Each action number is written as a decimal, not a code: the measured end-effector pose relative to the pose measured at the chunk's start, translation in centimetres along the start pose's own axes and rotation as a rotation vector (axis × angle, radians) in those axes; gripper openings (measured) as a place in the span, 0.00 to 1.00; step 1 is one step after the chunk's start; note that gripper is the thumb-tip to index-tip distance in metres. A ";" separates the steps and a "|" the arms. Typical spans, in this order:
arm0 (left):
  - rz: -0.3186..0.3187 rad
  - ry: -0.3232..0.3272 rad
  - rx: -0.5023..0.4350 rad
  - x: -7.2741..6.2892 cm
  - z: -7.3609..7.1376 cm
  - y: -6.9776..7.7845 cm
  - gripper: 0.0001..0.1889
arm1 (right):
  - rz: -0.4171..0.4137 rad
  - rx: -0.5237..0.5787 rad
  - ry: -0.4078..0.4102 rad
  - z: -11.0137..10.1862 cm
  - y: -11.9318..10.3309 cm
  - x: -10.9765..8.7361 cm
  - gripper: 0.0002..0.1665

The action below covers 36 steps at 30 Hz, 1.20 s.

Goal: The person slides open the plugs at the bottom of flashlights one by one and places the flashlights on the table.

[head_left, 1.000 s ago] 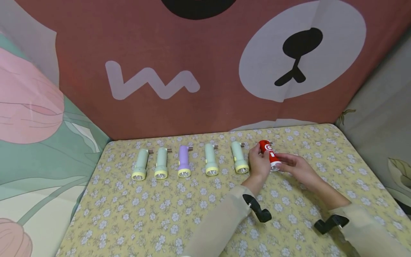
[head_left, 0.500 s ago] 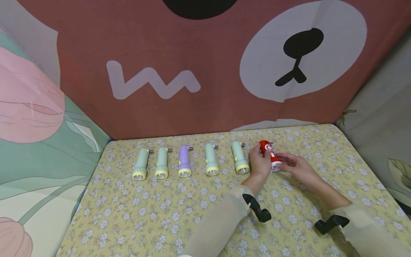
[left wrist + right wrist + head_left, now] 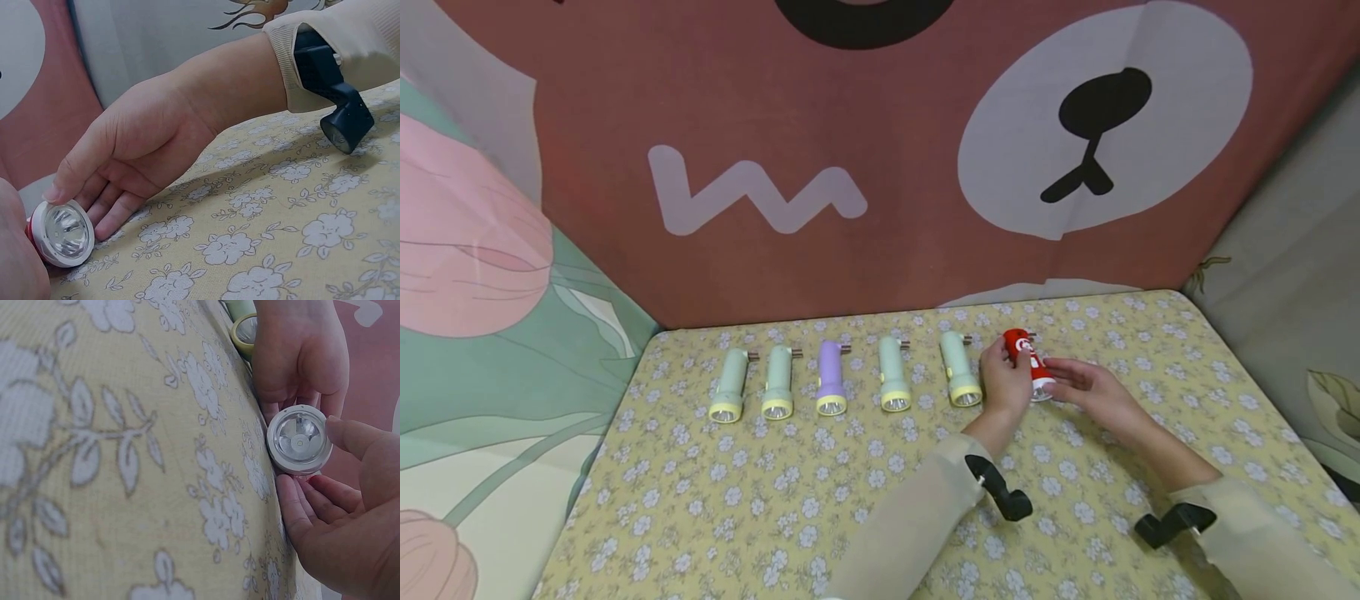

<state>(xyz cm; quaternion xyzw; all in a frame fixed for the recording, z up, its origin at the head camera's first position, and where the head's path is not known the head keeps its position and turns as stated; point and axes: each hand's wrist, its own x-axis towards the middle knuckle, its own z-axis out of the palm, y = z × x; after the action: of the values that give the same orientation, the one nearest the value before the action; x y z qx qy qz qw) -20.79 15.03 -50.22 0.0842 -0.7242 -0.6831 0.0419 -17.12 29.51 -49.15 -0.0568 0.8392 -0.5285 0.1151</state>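
Observation:
A red flashlight (image 3: 1036, 367) with a white head ring is between both hands at the right end of a row of flashlights. My left hand (image 3: 1009, 382) grips its body from the left, the thumb lying along the front. From the right, my right hand (image 3: 1093, 392) pinches the white head between thumb and fingers. The clear lens (image 3: 300, 440) faces the right wrist camera, with the right thumb at its rim. In the left wrist view, the lens (image 3: 67, 232) sits close to the tablecloth. The left fingers hide part of the body.
Left of the hands, a row of mint flashlights (image 3: 958, 367) with yellow rims includes one purple flashlight (image 3: 831, 375). All lie with lenses toward me and plug prongs to the right. The flowered tablecloth (image 3: 760, 517) meets a bear-print curtain (image 3: 760, 275) behind.

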 end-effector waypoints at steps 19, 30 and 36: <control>0.008 0.021 -0.052 -0.3 -0.4 1.1 0.14 | 0.014 0.002 -0.001 0.0 0.0 0.1 0.40; 0.027 -0.038 0.056 -1.4 -1.4 3.7 0.14 | -0.042 0.043 0.027 -1.4 -1.0 -0.7 0.37; 0.185 -0.359 0.155 -1.3 -4.6 7.8 0.19 | -0.068 -0.053 0.046 -3.3 -2.8 -0.8 0.36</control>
<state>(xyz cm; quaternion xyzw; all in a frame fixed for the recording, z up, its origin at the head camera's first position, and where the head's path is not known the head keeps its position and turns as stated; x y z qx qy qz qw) -19.21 11.18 -42.10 -0.1029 -0.7750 -0.6227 -0.0318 -17.22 31.33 -45.18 -0.0763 0.8527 -0.5111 0.0762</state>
